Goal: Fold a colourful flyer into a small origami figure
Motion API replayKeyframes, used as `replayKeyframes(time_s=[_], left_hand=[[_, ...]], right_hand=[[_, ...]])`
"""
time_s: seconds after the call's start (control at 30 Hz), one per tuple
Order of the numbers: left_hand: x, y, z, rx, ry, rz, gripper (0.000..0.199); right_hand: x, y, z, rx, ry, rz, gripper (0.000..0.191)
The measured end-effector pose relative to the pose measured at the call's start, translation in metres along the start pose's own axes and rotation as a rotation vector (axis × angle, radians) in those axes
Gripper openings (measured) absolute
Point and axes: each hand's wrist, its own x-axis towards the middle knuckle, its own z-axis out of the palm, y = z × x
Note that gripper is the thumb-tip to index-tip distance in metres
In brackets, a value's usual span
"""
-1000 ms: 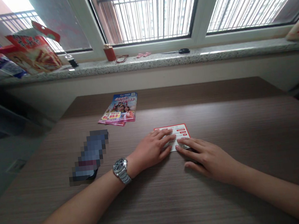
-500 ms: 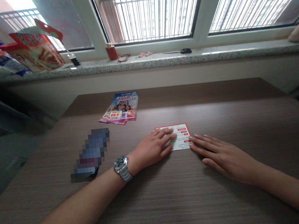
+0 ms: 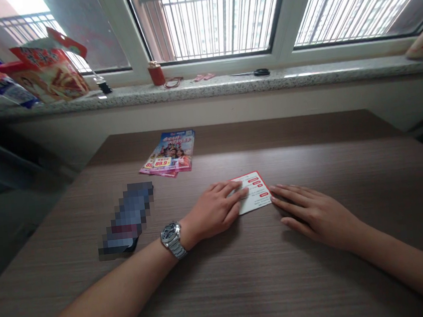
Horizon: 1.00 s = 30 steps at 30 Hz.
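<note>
A white printed card [image 3: 255,192] with a red border lies flat on the brown wooden table [image 3: 217,289], turned slightly askew. My left hand [image 3: 217,208], with a metal watch [image 3: 172,239] on its wrist, rests its spread fingers on the card's left part and hides that side. On the card's right, my right hand [image 3: 315,213] lies low over the table, fingers stretched out and fingertips at the card's right edge. Neither hand is wrapped round anything.
Colourful leaflets [image 3: 173,152] lie in a small pile at the back left. A pixelated phone [image 3: 130,217] is left of my left hand. The stone windowsill [image 3: 204,88] bears snack bags [image 3: 49,74], a red container [image 3: 156,74] and scissors [image 3: 259,72].
The card has turned counterclockwise, its right side tilting upward. My right hand has shifted slightly, with its thumb further from the other fingers. My left hand has barely moved.
</note>
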Motion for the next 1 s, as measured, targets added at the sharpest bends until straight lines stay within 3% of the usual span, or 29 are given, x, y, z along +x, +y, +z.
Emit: replayKeyframes(time_s=[0.27, 0.4, 0.6, 0.83, 1.0], left_hand=[[0.001, -0.003, -0.006, 0.003, 0.030, 0.038, 0.036], [0.001, -0.006, -0.005, 0.000, 0.000, 0.091, 0.038], [0.001, -0.006, -0.003, 0.002, 0.023, 0.054, 0.038], [0.002, -0.012, -0.001, -0.031, 0.048, 0.042, 0.037], [0.002, -0.017, 0.000, -0.034, 0.042, 0.024, 0.035]], right_hand=[[0.019, 0.025, 0.008, 0.039, -0.059, 0.216, 0.049], [0.031, 0.032, 0.016, 0.108, -0.061, 0.250, 0.049], [0.044, 0.034, 0.024, 0.163, -0.033, 0.256, 0.051], [0.057, 0.030, 0.014, 0.392, 0.149, 0.271, 0.022], [0.064, 0.032, 0.020, 0.490, 0.205, 0.287, 0.008]])
